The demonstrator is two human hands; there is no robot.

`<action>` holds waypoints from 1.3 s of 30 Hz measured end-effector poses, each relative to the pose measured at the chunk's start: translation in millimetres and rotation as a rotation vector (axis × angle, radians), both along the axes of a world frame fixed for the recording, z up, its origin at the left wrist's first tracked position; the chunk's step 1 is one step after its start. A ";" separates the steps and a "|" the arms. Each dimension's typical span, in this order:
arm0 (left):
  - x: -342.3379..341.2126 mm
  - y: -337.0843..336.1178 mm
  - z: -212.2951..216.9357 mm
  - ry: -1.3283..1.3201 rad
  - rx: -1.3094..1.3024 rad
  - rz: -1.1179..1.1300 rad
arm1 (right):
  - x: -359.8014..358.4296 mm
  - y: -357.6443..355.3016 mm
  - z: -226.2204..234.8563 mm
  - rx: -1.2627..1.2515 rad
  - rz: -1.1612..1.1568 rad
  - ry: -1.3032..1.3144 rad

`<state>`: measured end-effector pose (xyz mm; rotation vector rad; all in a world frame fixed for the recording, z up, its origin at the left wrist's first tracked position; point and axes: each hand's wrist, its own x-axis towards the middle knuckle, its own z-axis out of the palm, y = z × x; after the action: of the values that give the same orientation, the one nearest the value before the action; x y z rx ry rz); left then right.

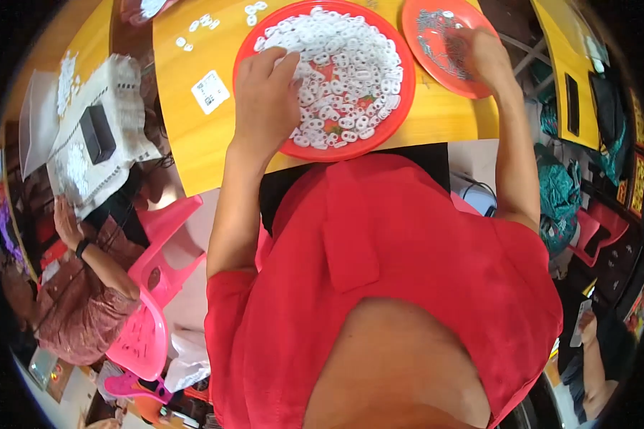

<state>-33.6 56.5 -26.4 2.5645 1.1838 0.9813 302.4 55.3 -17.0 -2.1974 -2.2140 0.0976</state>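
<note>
White pieces heap the red tray at upper centre in the head view, so much of the work looks left to do; a few loose pieces lie on the table at upper left, perhaps finished, though whether any carries a pin cannot be told. Left hand reaches over the tray's left side, fingertips at the heap's edge; whether they pinch a piece is unclear. Right hand, at upper right, has its fingers at the pins in the orange plate, their closure too blurred to tell.
</note>
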 end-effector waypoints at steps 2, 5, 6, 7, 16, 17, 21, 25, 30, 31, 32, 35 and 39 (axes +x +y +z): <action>0.0 6.9 -3.0 0.018 0.015 0.020 | 0.3 -6.1 1.5 0.052 -0.026 0.000; 2.3 7.7 -8.0 0.072 -0.036 -0.042 | 0.7 -13.8 1.6 0.168 -0.072 0.127; 2.7 7.6 -12.9 0.058 -0.049 -0.065 | -1.2 -16.2 4.7 0.174 -0.124 0.226; 1.9 6.3 -14.9 0.065 -0.052 -0.061 | -3.0 -18.1 5.2 0.178 -0.175 0.324; 27.4 18.4 -1.9 0.038 -0.002 -0.162 | -10.1 -34.6 -1.0 0.283 -0.186 0.446; 31.0 19.1 -1.6 0.069 -0.041 -0.193 | -13.3 -37.2 -0.2 0.282 -0.187 0.446; 33.2 18.7 -6.6 0.219 -0.181 -0.240 | -30.9 -53.2 8.3 0.286 -0.178 0.679; 24.9 20.3 -12.6 0.227 -0.146 -0.204 | -53.5 -63.0 8.1 0.237 -0.128 0.852; 24.9 22.4 -14.0 0.205 -0.145 -0.197 | -68.0 -64.1 9.6 0.213 -0.131 0.953; 26.1 23.3 -12.6 0.206 -0.144 -0.199 | -69.7 -63.5 10.7 0.204 -0.129 0.965; 28.2 23.3 -9.6 0.201 -0.133 -0.223 | -70.2 -63.8 11.3 0.193 -0.126 0.978; 32.8 24.2 -9.3 0.250 -0.119 -0.256 | -68.9 -66.2 11.0 0.168 -0.096 0.999; 39.6 23.0 -7.8 0.345 -0.112 -0.244 | -74.5 -71.1 13.0 0.176 -0.119 1.023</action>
<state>6.0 79.5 -34.2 2.7730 0.9292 0.4223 227.9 -15.8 -4.0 -1.5922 -1.4364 0.7803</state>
